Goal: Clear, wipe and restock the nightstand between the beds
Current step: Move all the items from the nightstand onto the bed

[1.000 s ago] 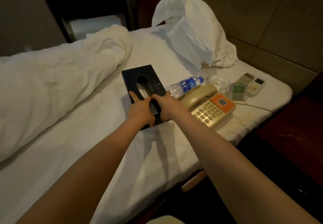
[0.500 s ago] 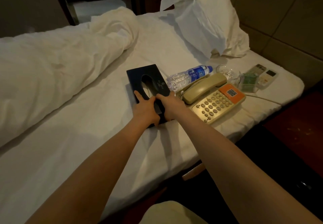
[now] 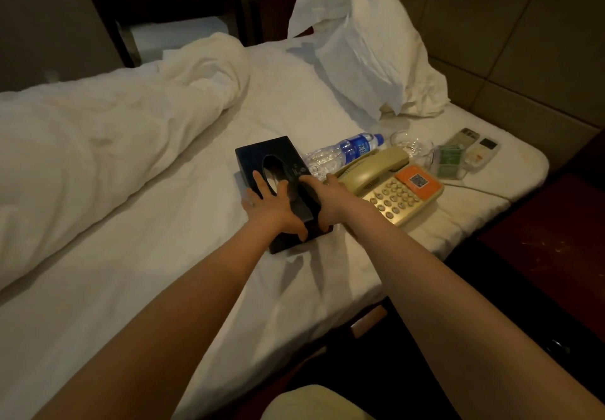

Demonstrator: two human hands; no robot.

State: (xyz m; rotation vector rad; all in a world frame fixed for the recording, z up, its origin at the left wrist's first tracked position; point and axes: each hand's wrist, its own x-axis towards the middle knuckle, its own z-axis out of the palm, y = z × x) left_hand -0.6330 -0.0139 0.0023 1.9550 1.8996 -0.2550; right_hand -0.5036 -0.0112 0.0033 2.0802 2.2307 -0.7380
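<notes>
Grip, right hand [image 3: 327,198]: fingers curled over the right edge of the black rectangular tissue box [image 3: 278,154], holding it; grip, left hand [image 3: 270,205]: fingers spread flat on the lid, thumb down the near end; box lies on the white bed sheet [image 3: 196,223], near the mattress edge; clear plastic water bottle [image 3: 340,154] and beige corded telephone [image 3: 389,190] just beside it on the right; dark red-brown nightstand [image 3: 556,239] right of the bed.
</notes>
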